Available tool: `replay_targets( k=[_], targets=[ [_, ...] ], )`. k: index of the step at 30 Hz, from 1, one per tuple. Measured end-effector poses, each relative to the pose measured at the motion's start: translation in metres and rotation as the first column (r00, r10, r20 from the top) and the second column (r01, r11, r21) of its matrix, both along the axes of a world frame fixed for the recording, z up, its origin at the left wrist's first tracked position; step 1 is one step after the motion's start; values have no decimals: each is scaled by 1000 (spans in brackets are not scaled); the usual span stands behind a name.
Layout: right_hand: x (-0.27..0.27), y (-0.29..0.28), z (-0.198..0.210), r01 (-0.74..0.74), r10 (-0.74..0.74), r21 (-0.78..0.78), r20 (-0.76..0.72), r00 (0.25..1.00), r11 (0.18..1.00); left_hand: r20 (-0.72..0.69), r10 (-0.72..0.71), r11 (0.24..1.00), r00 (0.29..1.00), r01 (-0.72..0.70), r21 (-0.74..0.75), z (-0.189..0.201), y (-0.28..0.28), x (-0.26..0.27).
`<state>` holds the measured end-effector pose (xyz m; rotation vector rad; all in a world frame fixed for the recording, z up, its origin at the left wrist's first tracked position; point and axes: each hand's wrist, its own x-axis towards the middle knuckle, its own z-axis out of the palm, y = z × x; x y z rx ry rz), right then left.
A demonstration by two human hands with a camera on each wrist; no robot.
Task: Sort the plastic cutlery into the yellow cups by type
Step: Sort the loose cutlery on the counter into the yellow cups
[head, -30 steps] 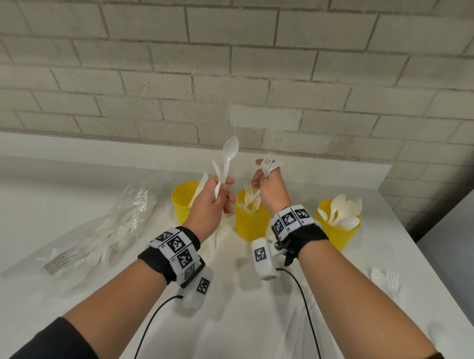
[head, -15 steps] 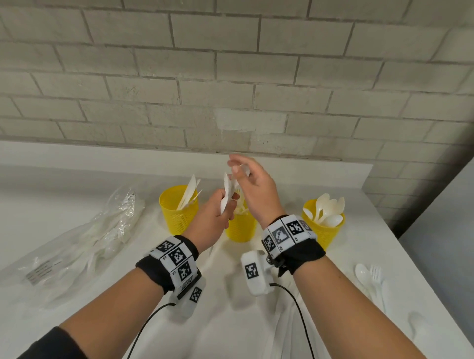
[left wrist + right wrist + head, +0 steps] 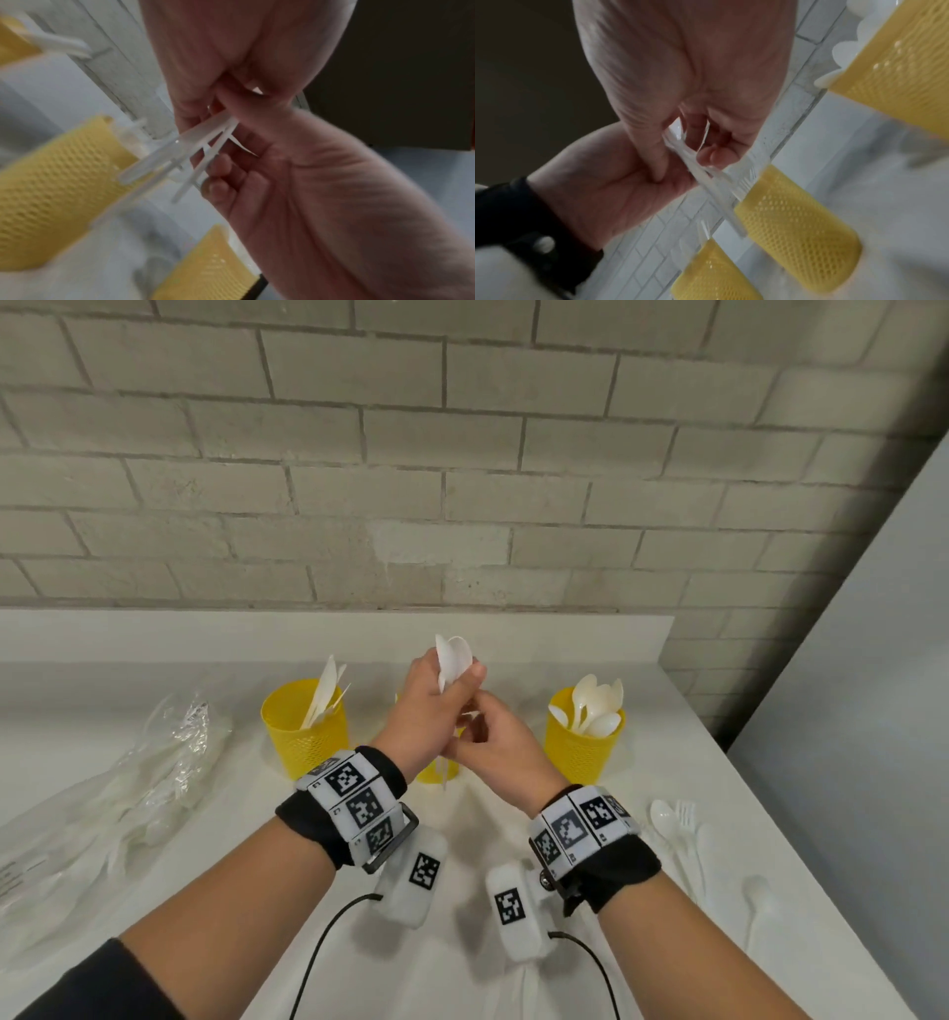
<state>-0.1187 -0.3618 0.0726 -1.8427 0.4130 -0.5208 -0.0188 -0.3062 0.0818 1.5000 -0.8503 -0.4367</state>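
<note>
hands now crossed, left point(image 3: 429, 711) gripping cutlery bundle point(image 3: 452, 660), right point(image 3: 495, 744) lower, pinching its handles

Middle yellow cup point(image 3: 434, 770) almost wholly hidden behind left hand point(image 3: 418, 716) and right hand point(image 3: 495, 747); contents unseen. Beside it, handles of held cutlery point(image 3: 195, 150) motion-blurred, types indistinguishable. Clear bag point(image 3: 102, 809) cut off at left edge.

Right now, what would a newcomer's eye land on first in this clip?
The two hands meeting mid-table: the left hand grips a bunch of white cutlery, the right hand pinching its handles. Behind them stand bright yellow cups, the left cup holding knives, the right cup spoons.
</note>
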Motion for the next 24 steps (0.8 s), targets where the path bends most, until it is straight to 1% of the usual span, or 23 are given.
replay_targets(
  k=[2,4,6,7,8,9,10,11,12,13,15,17,19,21,23,24],
  targets=[
    [-9,-11,7,14,-14,-66,5,1000,998,-64,-107,994,992,107,-11,7,-10,-17],
    [-23,-26,15,41,-46,-171,-29,999,984,-73,-225,974,972,224,-16,12,-19,-29],
    [-39,-48,23,154,-166,-225,-32,986,962,-9,-294,956,956,293,-10,12,-30,-37],
    [-46,-60,26,248,-256,-237,-4,967,939,59,-305,952,950,306,2,8,-36,-38],
    [-52,-71,28,354,-356,-233,34,934,906,171,-305,952,937,302,42,1,-42,-37],
    [-56,-83,29,455,-451,-224,73,890,862,334,-308,951,891,278,137,-8,-49,-35],
    [-59,-92,28,537,-530,-206,95,843,818,507,-323,941,799,212,266,-19,-55,-32],
    [-59,-101,26,585,-579,-198,95,810,786,629,-355,917,691,127,377,-30,-60,-30],
    [-58,-106,24,602,-605,-199,54,795,773,697,-383,896,606,61,439,-38,-65,-29],
    [-55,-110,19,599,-612,-203,1,791,774,722,-397,885,566,28,465,-44,-69,-29],
    [-48,-115,8,592,-610,-163,-99,786,790,733,-378,895,566,23,445,-48,-77,-31],
    [-45,-116,2,625,-634,-107,-150,759,773,739,-353,910,574,27,414,-48,-85,-33],
    [-47,-113,3,651,-652,-53,-135,746,757,737,-335,916,587,20,401,-49,-91,-35],
    [-54,-109,2,651,-646,15,-110,756,759,715,-329,917,617,27,399,-51,-93,-36],
    [-63,-103,2,652,-648,28,-84,757,758,689,-333,915,644,46,400,-50,-92,-35],
    [-69,-100,1,658,-655,31,-61,753,753,686,-336,915,646,51,400,-49,-90,-35]
  ],
)
